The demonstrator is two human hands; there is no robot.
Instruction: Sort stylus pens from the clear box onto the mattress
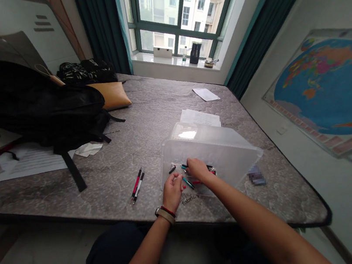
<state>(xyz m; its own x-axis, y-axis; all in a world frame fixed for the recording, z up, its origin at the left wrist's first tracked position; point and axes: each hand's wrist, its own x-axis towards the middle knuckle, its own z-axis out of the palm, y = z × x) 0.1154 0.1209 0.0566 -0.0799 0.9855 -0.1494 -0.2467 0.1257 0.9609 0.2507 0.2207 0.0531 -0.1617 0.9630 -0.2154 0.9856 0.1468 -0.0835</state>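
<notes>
A translucent plastic box [229, 157] lies tipped on its side, its opening towards me. Several pens and small items are in and before the opening, among them a teal pen [188, 183] and a short dark piece [172, 169]. My right hand [198, 169] reaches in among them, fingers bent down and closed; what they grip is hidden. Just left of the teal pen, my left hand [173, 191] is loosely curved with its fingers apart, near a small red item. A red pen [136, 180] and a white-and-black pen [138, 186] lie side by side farther left.
Papers [200, 117] lie behind the box, and another sheet [206, 94] is farther back. A black backpack [29, 101] and a tan pouch [111, 95] take up the left side. A blurred small item [256, 176] sits right of the box. The table's front edge is close to me.
</notes>
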